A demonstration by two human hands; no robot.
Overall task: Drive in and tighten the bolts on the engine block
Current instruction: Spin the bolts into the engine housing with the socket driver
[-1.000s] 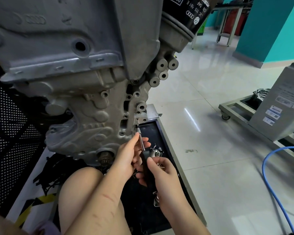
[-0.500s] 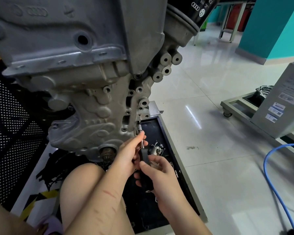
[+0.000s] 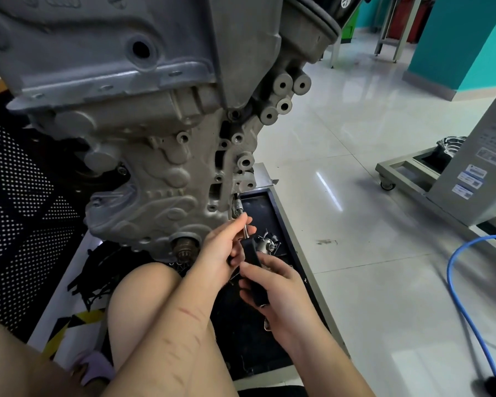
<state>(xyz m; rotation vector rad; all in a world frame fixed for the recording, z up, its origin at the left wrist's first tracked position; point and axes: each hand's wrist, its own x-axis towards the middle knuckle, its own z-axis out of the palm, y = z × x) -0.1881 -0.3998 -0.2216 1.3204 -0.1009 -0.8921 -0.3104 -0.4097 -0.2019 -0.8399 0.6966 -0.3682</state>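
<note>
A grey cast engine block (image 3: 155,156) hangs in front of me, filling the upper left. A driver tool with a black handle (image 3: 252,270) and a silver shaft has its socket tip (image 3: 237,206) set against the block's lower right edge, where a bolt sits hidden under it. My left hand (image 3: 222,247) pinches the shaft just below the socket. My right hand (image 3: 275,290) grips the black handle from below.
A black tray (image 3: 264,213) with loose metal parts (image 3: 267,245) lies under the hands. My bare knee (image 3: 143,293) is just left of them. A blue hose (image 3: 464,305) curls on the tiled floor at right, beside a wheeled metal stand (image 3: 407,179) carrying a grey box.
The view has shifted slightly toward the block. Both hands stay on the tool, the right hand shifting its hold on the handle; the socket stays on the same spot.
</note>
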